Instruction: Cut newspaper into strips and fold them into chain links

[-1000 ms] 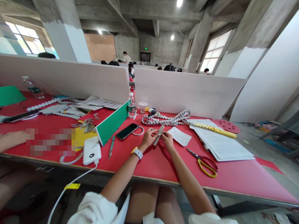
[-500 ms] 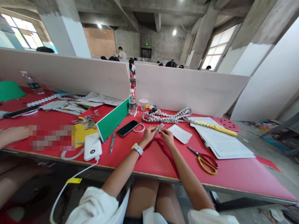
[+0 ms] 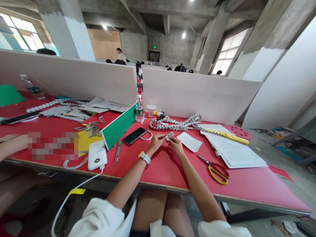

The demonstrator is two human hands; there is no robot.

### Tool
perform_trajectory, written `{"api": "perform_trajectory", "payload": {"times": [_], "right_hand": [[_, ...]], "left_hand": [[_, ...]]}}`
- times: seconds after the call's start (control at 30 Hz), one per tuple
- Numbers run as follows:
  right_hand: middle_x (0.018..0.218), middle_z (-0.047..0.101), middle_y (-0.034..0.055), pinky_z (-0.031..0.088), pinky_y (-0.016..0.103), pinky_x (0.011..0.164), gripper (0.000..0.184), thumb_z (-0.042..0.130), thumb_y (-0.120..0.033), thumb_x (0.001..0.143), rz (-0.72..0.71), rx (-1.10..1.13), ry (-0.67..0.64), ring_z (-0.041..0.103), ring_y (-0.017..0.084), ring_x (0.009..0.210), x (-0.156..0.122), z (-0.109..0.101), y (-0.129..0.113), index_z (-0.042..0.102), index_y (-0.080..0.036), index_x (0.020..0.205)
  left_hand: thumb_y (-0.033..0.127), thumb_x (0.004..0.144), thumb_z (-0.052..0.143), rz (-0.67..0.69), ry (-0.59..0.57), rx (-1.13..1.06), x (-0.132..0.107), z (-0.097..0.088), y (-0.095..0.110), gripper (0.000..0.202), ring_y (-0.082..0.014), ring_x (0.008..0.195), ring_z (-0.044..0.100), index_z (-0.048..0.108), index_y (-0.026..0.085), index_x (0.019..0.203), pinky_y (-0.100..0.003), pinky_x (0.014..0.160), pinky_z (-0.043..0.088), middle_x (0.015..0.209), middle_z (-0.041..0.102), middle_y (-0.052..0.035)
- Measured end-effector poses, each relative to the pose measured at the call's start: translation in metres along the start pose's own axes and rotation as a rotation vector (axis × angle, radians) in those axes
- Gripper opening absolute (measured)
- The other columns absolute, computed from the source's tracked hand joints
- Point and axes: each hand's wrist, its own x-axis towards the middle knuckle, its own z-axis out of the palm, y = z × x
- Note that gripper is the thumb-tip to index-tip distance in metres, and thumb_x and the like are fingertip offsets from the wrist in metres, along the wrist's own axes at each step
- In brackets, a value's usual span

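Note:
Above the red tabletop, my left hand (image 3: 156,142) pinches one end of a small greyish folded paper strip (image 3: 170,135). The fingers of my right hand (image 3: 176,145) are closed on the same strip from the other side. A white printed sheet (image 3: 189,141) lies just right of my right hand. Beyond both hands rests a long zigzag chain of folded paper (image 3: 172,125), looped on itself. Left of my left hand are a phone (image 3: 134,136) and a white cable loop (image 3: 147,135). My fingers partly cover the strip.
Yellow-handled scissors (image 3: 214,169) lie at the right, near a stack of white paper (image 3: 232,151) with a yellow folded strip (image 3: 232,136) on it. A green divider (image 3: 119,126), a power bank (image 3: 97,155) and a water bottle (image 3: 139,110) stand left. Another person's arm (image 3: 14,144) reaches in.
The paper strip has turned from a steep slant to nearly level between my fingers. My hands stay in about the same place. The neighbouring person's arm has shifted slightly.

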Motion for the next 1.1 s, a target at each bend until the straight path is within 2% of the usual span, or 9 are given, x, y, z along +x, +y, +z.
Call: {"api": "perform_trajectory", "payload": {"times": [0.13,0.27,0.37,0.53,0.67,0.83,1.1], "right_hand": [[0.066,0.067,0.0024,0.045,0.027,0.06,0.029,0.074,-0.044,0.061,-0.015,-0.018,0.067,0.058,0.015,0.062,0.005,-0.004,0.002,0.069,-0.017,0.073],[0.061,0.064,0.0022,0.043,0.026,0.057,0.028,0.074,-0.043,0.06,0.002,0.025,0.164,0.055,0.014,0.056,0.008,-0.009,0.004,0.067,-0.017,0.066],[0.057,0.061,0.0006,0.041,0.026,0.054,0.027,0.076,-0.042,0.058,0.024,0.073,0.174,0.052,0.012,0.051,0.009,-0.012,0.006,0.065,-0.017,0.062],[0.053,0.059,-0.0008,0.041,0.026,0.051,0.027,0.078,-0.04,0.055,0.046,0.104,0.194,0.051,0.012,0.048,0.011,-0.012,0.006,0.064,-0.018,0.062],[0.057,0.063,0.0011,0.045,0.027,0.053,0.03,0.079,-0.042,0.055,0.064,0.134,0.162,0.055,0.013,0.05,0.011,-0.012,0.008,0.065,-0.017,0.065],[0.064,0.067,0.0054,0.047,0.028,0.054,0.036,0.078,-0.045,0.056,0.108,0.107,0.07,0.06,0.016,0.055,0.01,-0.012,0.012,0.067,-0.015,0.071],[0.055,0.061,0.0016,0.042,0.025,0.051,0.032,0.077,-0.043,0.056,0.058,0.057,0.118,0.052,0.012,0.049,0.009,-0.011,0.012,0.064,-0.015,0.062]], "left_hand": [[0.038,0.079,0.062,-0.052,-0.086,-0.13,0.0,0.001,-0.002,0.033,-0.0219,0.085,0.067,0.071,0.014,0.099,-0.033,0.076,0.054,0.092,0.073,-0.0081],[0.04,0.072,0.069,-0.115,-0.205,-0.236,-0.001,0.004,-0.008,0.04,-0.0208,0.077,0.068,0.07,0.013,0.101,-0.032,0.07,0.055,0.09,0.073,-0.0088],[0.042,0.068,0.072,-0.168,-0.244,-0.303,-0.001,0.005,-0.011,0.041,-0.0212,0.076,0.069,0.071,0.012,0.095,-0.034,0.072,0.056,0.089,0.073,-0.0098],[0.046,0.069,0.071,-0.253,-0.289,-0.358,-0.003,0.004,-0.007,0.047,-0.0231,0.08,0.069,0.07,0.01,0.098,-0.035,0.071,0.056,0.091,0.072,-0.0125],[0.044,0.064,0.076,-0.299,-0.28,-0.404,-0.003,0.002,-0.005,0.046,-0.0223,0.074,0.069,0.071,0.009,0.094,-0.036,0.071,0.056,0.088,0.072,-0.0128],[0.042,0.058,0.08,-0.321,-0.246,-0.457,-0.002,0.003,-0.013,0.047,-0.0212,0.072,0.069,0.07,0.009,0.091,-0.036,0.073,0.055,0.084,0.072,-0.0112],[0.043,0.054,0.082,-0.343,-0.255,-0.399,-0.002,0.001,-0.011,0.049,-0.018,0.067,0.066,0.07,0.009,0.087,-0.029,0.063,0.052,0.081,0.071,-0.0105]]}}
